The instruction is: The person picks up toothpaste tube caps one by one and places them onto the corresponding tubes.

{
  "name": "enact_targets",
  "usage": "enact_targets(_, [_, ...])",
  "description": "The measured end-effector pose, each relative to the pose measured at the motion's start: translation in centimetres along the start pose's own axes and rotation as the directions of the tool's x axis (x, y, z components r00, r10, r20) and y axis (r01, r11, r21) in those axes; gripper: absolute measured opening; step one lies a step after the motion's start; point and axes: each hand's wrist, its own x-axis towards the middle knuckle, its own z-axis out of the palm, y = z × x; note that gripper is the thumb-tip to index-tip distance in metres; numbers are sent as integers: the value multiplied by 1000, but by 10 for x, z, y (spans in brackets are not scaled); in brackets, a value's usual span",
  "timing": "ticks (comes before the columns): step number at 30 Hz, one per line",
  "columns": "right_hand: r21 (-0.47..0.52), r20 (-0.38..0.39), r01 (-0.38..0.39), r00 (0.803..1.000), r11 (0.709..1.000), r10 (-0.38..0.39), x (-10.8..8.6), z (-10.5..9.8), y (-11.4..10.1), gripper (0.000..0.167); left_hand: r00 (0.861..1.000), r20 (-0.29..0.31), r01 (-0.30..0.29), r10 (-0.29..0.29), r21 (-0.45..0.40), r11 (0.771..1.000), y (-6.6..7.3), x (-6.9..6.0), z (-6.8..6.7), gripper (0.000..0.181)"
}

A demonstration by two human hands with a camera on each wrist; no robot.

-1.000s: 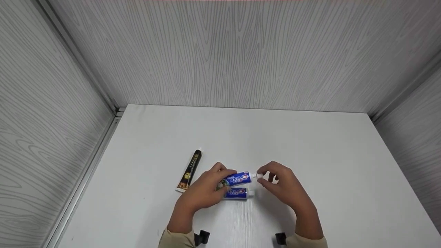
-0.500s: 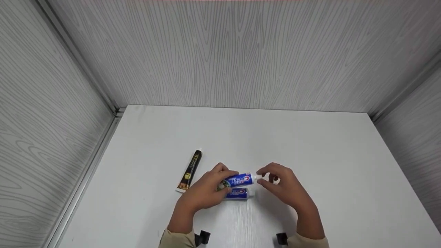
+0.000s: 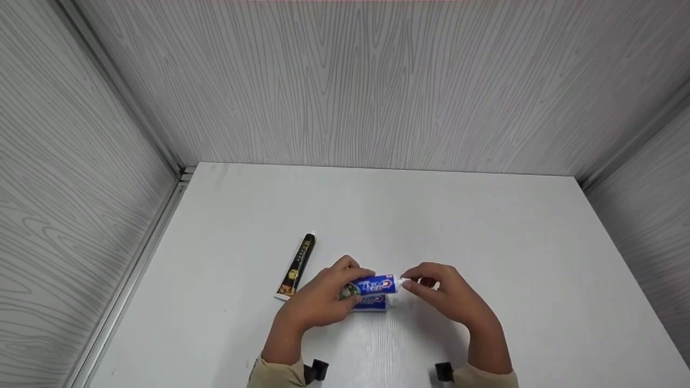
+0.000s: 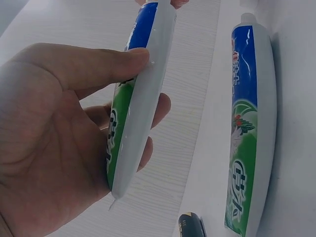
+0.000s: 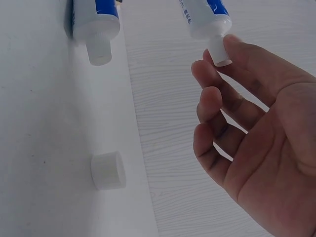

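My left hand (image 3: 322, 299) holds a blue and green toothpaste tube (image 3: 381, 284) above the table, thumb on one side and fingers on the other. At its right end, my right hand (image 3: 452, 293) pinches the small white cap (image 5: 218, 53) between thumb and index finger; the other fingers are loosely bent. A matching toothpaste tube (image 4: 244, 133) lies on the table below, its white cap (image 5: 99, 52) on. In the head view the held tube and left hand cover part of it. A black toothpaste tube (image 3: 298, 267) lies left of the left hand.
A white cylindrical piece (image 5: 108, 171), like a cap, sits on the table in the right wrist view. The white tabletop (image 3: 388, 215) is bounded by grey wood-grain panels at the back (image 3: 345, 81) and both sides.
The held tube has moved slightly toward the person and lies more level, covering more of the tube below. My right hand has also moved slightly nearer. The black tube stays put.
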Motion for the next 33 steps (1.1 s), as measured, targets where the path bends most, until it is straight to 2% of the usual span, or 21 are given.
enact_targets(9, [58,80,-63,995,996,58,-2,2,0,31,1000,18,-12,13,-35,999,-1,-4,3,48])
enact_targets(13, [55,52,-76,996,996,73,-4,4,0,38,1000,19,-12,13,-50,999,-1,-5,4,48])
enact_targets(16, [64,3,-70,998,996,70,-6,5,0,37,1000,10,-5,5,-53,999,-2,-5,5,49])
enact_targets(22, [88,-110,-17,994,996,27,-8,2,-3,25,1000,-13,7,-8,-45,999,-3,-4,5,51])
enact_targets(28, [50,-157,38,987,998,-30,-6,-2,-9,16,1000,-26,-4,4,-23,1000,2,-1,0,49])
enact_targets(33, [16,-172,127,978,992,-122,-6,-2,-10,26,1000,-29,1,-2,-22,1000,2,0,-2,50])
